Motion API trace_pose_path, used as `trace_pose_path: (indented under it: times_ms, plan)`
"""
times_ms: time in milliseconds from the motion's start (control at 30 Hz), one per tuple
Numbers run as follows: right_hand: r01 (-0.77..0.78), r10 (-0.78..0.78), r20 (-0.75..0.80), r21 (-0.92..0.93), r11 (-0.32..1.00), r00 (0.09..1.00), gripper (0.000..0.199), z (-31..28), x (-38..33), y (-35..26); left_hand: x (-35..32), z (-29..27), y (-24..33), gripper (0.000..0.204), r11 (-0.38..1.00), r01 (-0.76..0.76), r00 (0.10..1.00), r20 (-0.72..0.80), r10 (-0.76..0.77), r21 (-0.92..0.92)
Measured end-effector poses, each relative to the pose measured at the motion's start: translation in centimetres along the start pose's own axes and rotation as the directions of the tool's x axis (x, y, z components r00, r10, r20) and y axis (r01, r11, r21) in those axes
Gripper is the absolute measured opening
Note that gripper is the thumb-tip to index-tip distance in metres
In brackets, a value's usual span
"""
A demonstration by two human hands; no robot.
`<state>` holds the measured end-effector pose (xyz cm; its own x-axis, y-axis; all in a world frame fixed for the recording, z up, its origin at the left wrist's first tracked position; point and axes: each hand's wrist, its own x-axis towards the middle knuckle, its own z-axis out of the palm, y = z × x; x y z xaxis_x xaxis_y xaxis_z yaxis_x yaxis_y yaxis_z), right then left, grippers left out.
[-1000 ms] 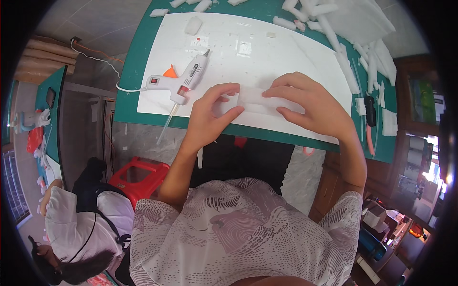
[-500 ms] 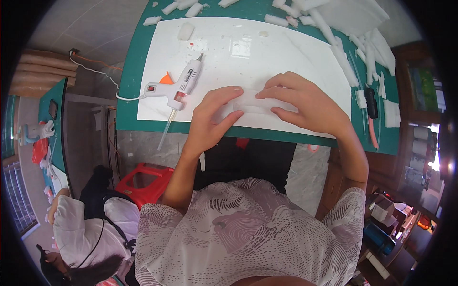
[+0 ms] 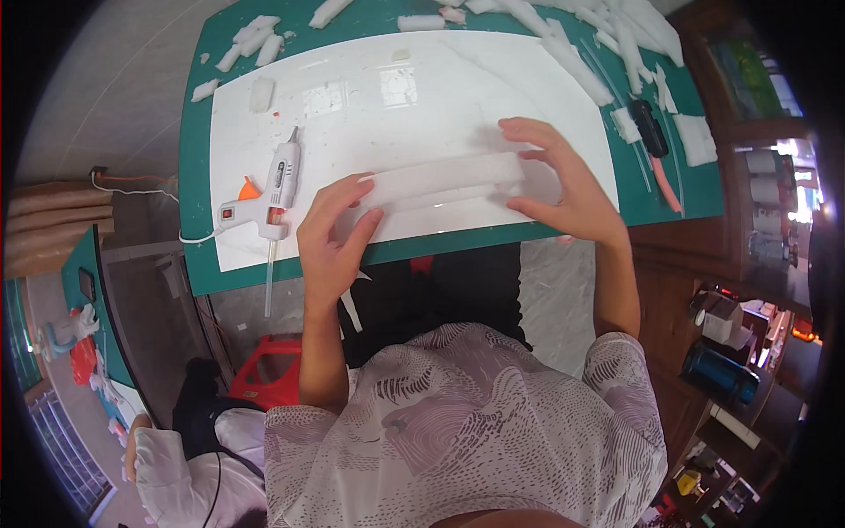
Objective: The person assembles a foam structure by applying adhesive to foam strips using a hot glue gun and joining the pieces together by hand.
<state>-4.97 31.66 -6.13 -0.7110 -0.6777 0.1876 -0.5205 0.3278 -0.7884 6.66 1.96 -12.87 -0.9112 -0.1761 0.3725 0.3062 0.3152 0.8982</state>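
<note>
A long white foam strip lies across the white board, close to its near edge. My left hand is at the strip's left end, with bent fingers on one side and the thumb on the other. At the right end is my right hand, its fingers spread and the index finger raised; a finger comes close to the strip's end, and contact is hard to tell. A white hot glue gun with a clear glue stick lies left of my left hand, its nozzle pointing away.
The board sits on a green cutting mat. Foam offcuts lie along its far side and right. A black-handled tool with a pink part rests at right. At lower left are a red stool and another person.
My hands have moved apart toward the strip's two ends, uncovering more of it. My right fingers have spread and lifted. The whole view has shifted, with the table now further left and slightly turned.
</note>
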Motion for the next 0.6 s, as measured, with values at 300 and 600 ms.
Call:
trace_pose_path:
  times_ms: [300,600]
  plan:
    - [-0.042,0.047,-0.088,0.068,0.997,0.995,0.051,2.2,-1.3,1.4,-0.1,-0.2,-0.6,0.037,0.999,0.029,0.999,-0.020,-0.030,-0.040]
    - [-0.091,0.114,-0.168,0.142,0.986,0.979,0.054,3.3,-1.8,1.4,-0.3,-0.2,-0.4,0.037,1.000,0.013,1.000,-0.010,-0.013,-0.021]
